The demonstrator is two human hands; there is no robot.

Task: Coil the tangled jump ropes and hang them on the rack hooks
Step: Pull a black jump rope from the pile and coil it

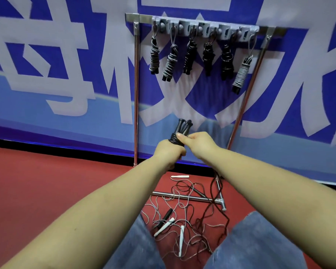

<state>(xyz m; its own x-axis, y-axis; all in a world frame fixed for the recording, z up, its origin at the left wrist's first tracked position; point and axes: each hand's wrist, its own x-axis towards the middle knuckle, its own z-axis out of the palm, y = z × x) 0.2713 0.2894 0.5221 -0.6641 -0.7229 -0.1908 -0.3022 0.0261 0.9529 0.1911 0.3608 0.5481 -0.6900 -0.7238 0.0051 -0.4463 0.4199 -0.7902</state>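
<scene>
My left hand (168, 154) grips the two black handles of a black jump rope (181, 128), held upright in front of the rack. My right hand (194, 141) pinches the black cord where it winds around the handles; the cord's loose end trails down to the floor. Above, a grey hook strip (204, 29) on a metal rack carries several coiled ropes (171, 63). On the red floor between my knees lies a tangle of thin ropes (182, 220) with white and black handles.
The rack's chrome posts (136, 94) stand against a blue and white banner wall. Its base bar (182, 197) lies across the floor under the tangle. A separate white handle (179, 177) rests near the wall. My jeans-clad knees frame the rope pile.
</scene>
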